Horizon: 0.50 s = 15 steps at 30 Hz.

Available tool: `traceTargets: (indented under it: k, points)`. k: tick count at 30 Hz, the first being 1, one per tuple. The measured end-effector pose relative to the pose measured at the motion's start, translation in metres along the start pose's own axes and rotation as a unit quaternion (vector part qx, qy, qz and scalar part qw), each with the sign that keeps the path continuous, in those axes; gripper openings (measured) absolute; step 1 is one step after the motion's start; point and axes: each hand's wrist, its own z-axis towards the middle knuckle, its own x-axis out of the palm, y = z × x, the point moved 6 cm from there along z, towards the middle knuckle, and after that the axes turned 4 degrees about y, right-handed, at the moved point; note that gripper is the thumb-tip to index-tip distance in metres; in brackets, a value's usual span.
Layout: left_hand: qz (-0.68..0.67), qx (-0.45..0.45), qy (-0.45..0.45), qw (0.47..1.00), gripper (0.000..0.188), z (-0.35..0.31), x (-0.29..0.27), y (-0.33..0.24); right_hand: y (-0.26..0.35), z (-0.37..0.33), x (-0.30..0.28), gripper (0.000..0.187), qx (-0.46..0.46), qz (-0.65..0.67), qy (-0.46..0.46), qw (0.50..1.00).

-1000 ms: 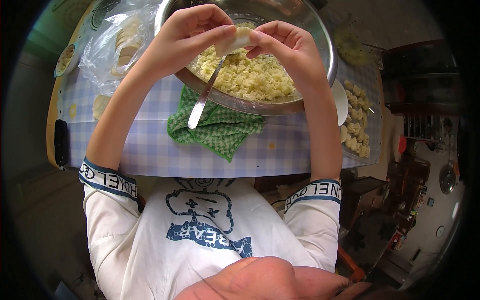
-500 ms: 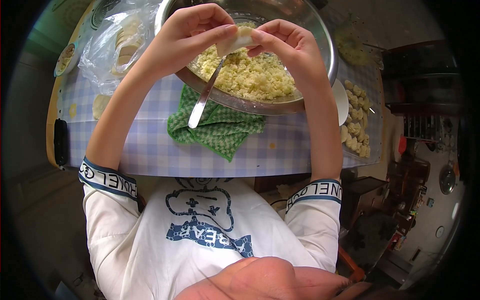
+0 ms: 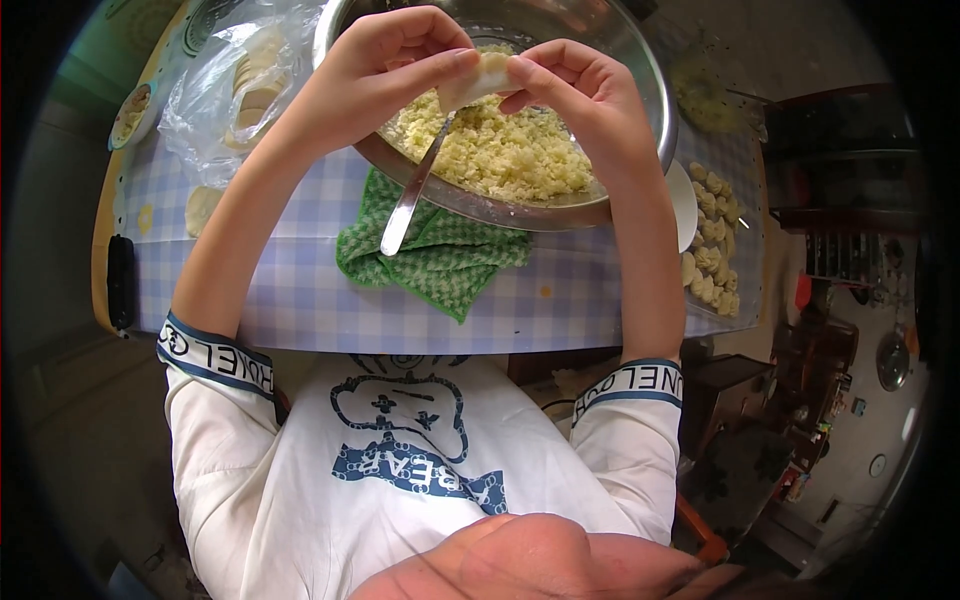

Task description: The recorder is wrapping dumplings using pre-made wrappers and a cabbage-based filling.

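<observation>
Above a large steel bowl (image 3: 480,212), a pale folded dumpling (image 3: 474,84) hangs between my two hands. My left hand (image 3: 405,65) pinches its left end between thumb and fingers. The right end is pinched by my right hand (image 3: 575,85). Below it, crumbly yellow-green filling (image 3: 510,155) fills much of the bowl. A metal spoon (image 3: 410,200) stands in the filling, its handle leaning over the near rim. Whether the dumpling's edge is fully sealed I cannot tell.
A crumpled green cloth (image 3: 440,260) lies under the spoon handle on the checked tablecloth (image 3: 580,300). Round wrappers (image 3: 258,85) sit in a clear plastic bag (image 3: 195,115) at left, with one loose wrapper (image 3: 203,208) nearer. Several finished dumplings (image 3: 712,240) lie at right beside a white plate (image 3: 683,205).
Both hands stay over the bowl, pinching the dumpling, with only a very slight shift to the right. The bowl and spoon also appear shifted slightly right.
</observation>
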Motion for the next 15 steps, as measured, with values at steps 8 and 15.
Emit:
traceTargets:
  k: [8, 15]
  points:
    - [-0.013, -0.010, 0.004, 1.000, 0.017, -0.0006, 0.0015, 0.0009, 0.0016, -0.0008, 0.0006, 0.016, -0.005, -0.005, -0.003, 1.000]
    - [0.000, -0.003, 0.014, 1.000, 0.016, -0.0004, 0.0037, -0.0005, 0.0015, -0.0008, -0.0006, 0.017, -0.012, -0.003, -0.006, 1.000]
